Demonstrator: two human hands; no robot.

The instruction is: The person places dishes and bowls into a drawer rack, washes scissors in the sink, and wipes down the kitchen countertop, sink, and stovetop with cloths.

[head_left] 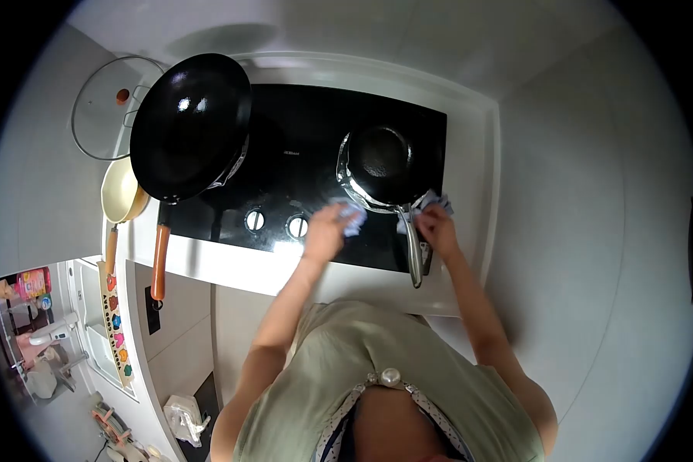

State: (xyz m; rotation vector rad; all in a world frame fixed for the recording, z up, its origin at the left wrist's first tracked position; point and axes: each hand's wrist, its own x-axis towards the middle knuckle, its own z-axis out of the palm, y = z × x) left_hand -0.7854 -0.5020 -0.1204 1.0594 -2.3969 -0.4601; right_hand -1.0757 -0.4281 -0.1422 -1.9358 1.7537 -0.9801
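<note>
My left hand is closed on a crumpled pale-blue cloth, which lies against the black glass stove top just left of the frying pan's handle. On the other side of that handle, my right hand grips a second bluish cloth near the stove's right edge. Between them, a black frying pan sits on the right burner, its metal handle pointing toward me. Both cloths are bunched, and some fingers are blurred or hidden.
A large black wok tilts on the left burner, its wooden handle overhanging the front edge. Two white knobs face me. Further left are a glass lid and a cream saucepan. A wall rises at right.
</note>
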